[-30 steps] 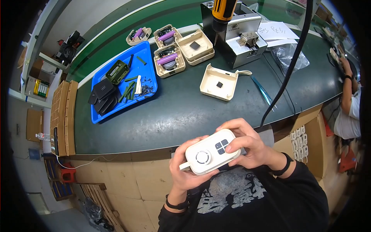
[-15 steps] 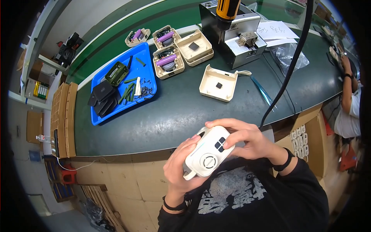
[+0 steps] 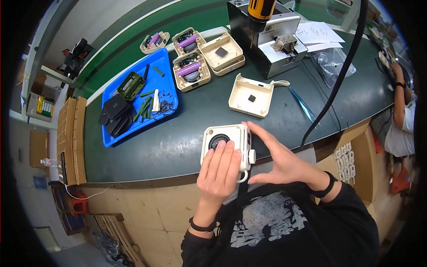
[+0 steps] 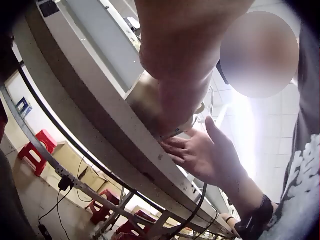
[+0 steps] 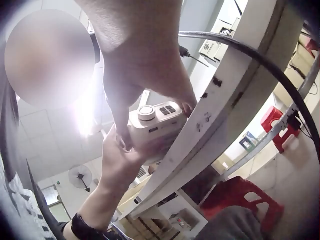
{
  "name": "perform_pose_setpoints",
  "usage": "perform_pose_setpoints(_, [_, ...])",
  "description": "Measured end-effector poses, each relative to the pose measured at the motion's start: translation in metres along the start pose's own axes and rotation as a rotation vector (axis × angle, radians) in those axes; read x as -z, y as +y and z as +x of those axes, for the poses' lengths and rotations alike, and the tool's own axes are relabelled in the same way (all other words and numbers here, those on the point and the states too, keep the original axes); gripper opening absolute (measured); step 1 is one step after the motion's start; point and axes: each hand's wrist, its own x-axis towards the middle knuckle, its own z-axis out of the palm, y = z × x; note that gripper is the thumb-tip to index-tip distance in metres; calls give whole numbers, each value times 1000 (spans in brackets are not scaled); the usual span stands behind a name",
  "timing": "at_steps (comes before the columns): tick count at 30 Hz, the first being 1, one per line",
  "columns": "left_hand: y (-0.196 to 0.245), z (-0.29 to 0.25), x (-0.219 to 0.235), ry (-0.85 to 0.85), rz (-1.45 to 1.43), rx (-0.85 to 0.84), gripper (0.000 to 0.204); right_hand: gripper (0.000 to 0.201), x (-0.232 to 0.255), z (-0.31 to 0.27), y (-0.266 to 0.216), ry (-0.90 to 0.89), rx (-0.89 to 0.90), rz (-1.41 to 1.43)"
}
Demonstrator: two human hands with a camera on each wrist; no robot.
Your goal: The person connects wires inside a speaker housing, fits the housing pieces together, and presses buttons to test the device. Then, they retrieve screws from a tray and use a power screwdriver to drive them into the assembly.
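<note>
A cream box-shaped device (image 3: 240, 135) with a round black speaker (image 3: 216, 139) on its upper face rests at the table's near edge. My left hand (image 3: 217, 178) lies on that face, fingers straight and partly over the speaker. Beside the device's right side, my right hand (image 3: 284, 161) is spread, its fingertips right at the far corner and its thumb near the cream strap loop (image 3: 244, 178). A knob (image 3: 252, 156) sticks out from this side. Four dark buttons (image 5: 168, 108) show beside the knob in the right wrist view.
Farther back lie an open cream shell (image 3: 240, 103), tweezers (image 3: 302, 106), a blue tray (image 3: 167, 84) of small parts, and several shells with purple batteries (image 3: 189, 69). An electric screwdriver (image 3: 261, 10) hangs near a metal machine (image 3: 267, 66). A black cable (image 3: 348, 58) crosses the right side.
The device was held up in both hands, knob and buttons facing up. It has been turned speaker side up and lowered to the table edge; both hands have loosened their grip.
</note>
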Motion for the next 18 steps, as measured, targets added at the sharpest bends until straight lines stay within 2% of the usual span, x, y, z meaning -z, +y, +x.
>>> perform_pose_setpoints(2, [1,0,-5,9,9,-1,26,107,-1,1,2,27,-23,-76])
perform_pose_setpoints(9, [9,-6,-15,26,50,16,25,108,3,7,9,-17,-5,-190])
perform_pose_setpoints(11, [11,-6,-17,29,64,22,26,106,7,7,6,-92,-61,-133])
perform_pose_setpoints(18, [21,2,-12,-63,108,19,28,108,16,4,16,-104,-78,99])
